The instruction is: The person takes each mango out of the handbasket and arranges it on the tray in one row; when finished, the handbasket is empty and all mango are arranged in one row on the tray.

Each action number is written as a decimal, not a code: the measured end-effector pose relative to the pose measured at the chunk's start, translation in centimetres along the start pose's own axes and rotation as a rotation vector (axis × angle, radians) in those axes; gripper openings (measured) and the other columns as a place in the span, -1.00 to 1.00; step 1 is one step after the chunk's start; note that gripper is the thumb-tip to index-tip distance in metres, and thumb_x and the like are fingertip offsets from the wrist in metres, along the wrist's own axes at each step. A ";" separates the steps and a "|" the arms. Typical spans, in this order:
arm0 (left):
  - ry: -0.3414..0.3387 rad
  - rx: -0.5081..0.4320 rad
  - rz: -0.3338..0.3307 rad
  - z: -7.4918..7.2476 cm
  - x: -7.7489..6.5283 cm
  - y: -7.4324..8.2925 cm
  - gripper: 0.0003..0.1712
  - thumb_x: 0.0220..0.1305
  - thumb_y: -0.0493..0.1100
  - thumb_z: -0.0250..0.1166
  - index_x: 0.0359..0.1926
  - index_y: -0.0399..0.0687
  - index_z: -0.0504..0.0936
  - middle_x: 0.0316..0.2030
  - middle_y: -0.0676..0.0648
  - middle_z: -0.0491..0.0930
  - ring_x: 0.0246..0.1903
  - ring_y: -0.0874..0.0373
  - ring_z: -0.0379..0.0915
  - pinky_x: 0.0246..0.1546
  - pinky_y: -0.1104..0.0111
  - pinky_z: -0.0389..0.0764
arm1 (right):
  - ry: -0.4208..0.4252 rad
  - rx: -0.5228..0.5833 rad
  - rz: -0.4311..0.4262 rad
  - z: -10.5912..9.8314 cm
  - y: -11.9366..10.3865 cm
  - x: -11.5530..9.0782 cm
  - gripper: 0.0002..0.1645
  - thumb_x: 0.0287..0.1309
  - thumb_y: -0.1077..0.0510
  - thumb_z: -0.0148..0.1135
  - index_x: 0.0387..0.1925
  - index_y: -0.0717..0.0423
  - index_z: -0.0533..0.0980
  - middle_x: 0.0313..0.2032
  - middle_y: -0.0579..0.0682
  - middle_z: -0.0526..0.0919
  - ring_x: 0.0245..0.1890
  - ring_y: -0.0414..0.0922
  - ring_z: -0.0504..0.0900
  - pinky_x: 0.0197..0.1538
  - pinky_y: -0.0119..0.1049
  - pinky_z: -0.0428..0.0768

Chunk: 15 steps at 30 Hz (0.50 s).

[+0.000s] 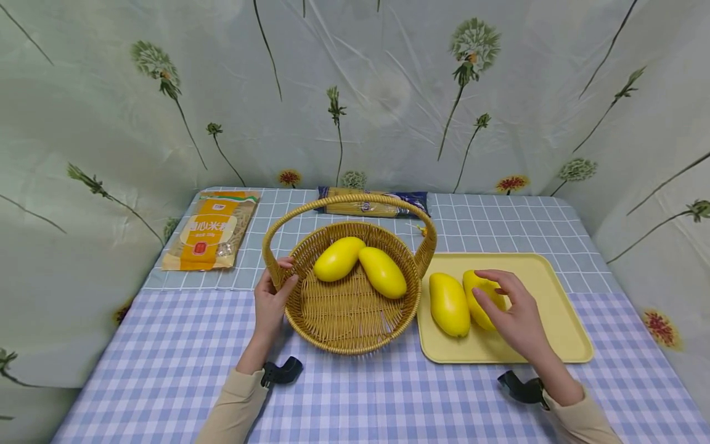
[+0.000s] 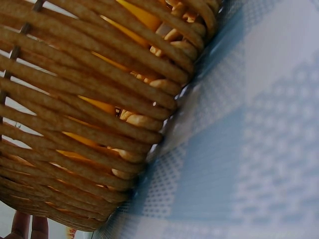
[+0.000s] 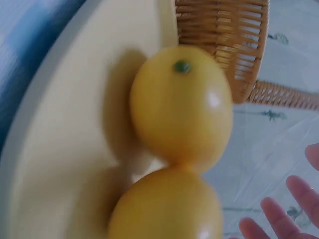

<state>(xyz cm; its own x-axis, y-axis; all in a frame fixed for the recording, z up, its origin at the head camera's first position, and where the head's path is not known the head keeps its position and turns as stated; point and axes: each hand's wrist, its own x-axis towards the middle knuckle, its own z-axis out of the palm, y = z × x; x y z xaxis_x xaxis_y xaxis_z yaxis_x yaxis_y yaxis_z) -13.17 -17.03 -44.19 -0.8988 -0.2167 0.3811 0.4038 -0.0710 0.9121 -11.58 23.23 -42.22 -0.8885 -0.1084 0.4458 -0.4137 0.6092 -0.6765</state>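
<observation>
Gently wrap the spread right hand round the rightmost mango while the left hand grips the basket.

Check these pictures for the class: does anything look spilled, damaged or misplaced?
Nothing stands out. Two mangoes lie in the basket, two more mangoes rest on the tray, and no spill or damage shows.

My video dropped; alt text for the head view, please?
The right hand hovers over one of two yellow mangoes on a tray; the left hand grips the side of a wicker basket holding two more. Two food packets lie farther back.
</observation>
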 end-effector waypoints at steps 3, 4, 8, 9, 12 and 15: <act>0.001 0.004 0.000 0.0 0.0 0.0 -0.79 0.21 -0.60 0.10 -0.12 -0.64 0.33 0.04 -0.61 0.30 0.11 -0.02 0.34 0.15 0.37 0.33 | -0.007 0.034 -0.040 0.3 -0.8 0.2 -0.59 0.05 0.40 0.32 -0.01 0.25 0.53 -0.07 0.09 0.60 -0.09 -0.14 0.51 -0.10 -0.51 0.47; 0.001 0.004 0.000 0.0 0.0 0.0 -0.79 0.21 -0.59 0.10 -0.12 -0.64 0.33 0.04 -0.60 0.30 0.11 -0.01 0.34 0.15 0.37 0.33 | -0.011 0.047 -0.051 0.4 -1.1 0.3 -0.58 0.04 0.42 0.32 0.00 0.25 0.54 -0.07 0.10 0.61 -0.11 -0.15 0.54 -0.10 -0.51 0.49; -0.001 0.008 -0.002 0.0 0.0 0.0 -0.79 0.22 -0.59 0.10 -0.12 -0.64 0.33 0.04 -0.60 0.30 0.11 0.01 0.35 0.15 0.38 0.33 | -0.027 0.076 -0.098 0.8 -2.3 0.7 -0.54 0.01 0.45 0.32 0.01 0.21 0.54 -0.09 0.09 0.62 -0.16 -0.12 0.59 -0.13 -0.49 0.54; 0.000 0.007 -0.002 0.0 0.0 0.1 -0.79 0.21 -0.60 0.10 -0.12 -0.64 0.33 0.04 -0.60 0.30 0.11 0.01 0.35 0.15 0.37 0.33 | -0.034 0.081 -0.112 1.0 -2.6 0.8 -0.53 0.01 0.46 0.32 0.02 0.21 0.54 -0.08 0.09 0.62 -0.16 -0.13 0.59 -0.13 -0.47 0.54; 0.002 0.005 0.002 0.0 0.0 0.0 -0.79 0.21 -0.61 0.10 -0.13 -0.64 0.33 0.04 -0.61 0.30 0.11 -0.01 0.34 0.15 0.37 0.33 | -0.058 0.094 -0.143 1.3 -3.6 1.2 -0.54 0.03 0.45 0.30 0.02 0.19 0.54 -0.07 0.07 0.63 -0.15 -0.16 0.60 -0.14 -0.41 0.57; 0.002 -0.003 0.009 0.1 0.0 0.0 -0.79 0.20 -0.62 0.09 -0.13 -0.65 0.32 0.03 -0.62 0.29 0.11 -0.04 0.34 0.15 0.37 0.33 | -0.082 0.105 -0.168 1.6 -4.5 1.7 -0.56 0.06 0.43 0.29 0.02 0.19 0.54 -0.06 0.05 0.63 -0.13 -0.19 0.59 -0.15 -0.33 0.59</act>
<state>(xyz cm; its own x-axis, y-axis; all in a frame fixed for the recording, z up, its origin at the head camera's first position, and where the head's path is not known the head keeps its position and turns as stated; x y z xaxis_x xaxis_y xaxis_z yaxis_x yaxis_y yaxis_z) -13.17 -16.98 -44.16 -0.8946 -0.2195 0.3893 0.4128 -0.0719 0.9080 -11.52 19.02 -39.39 -0.8168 -0.2677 0.5111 -0.5719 0.4927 -0.6558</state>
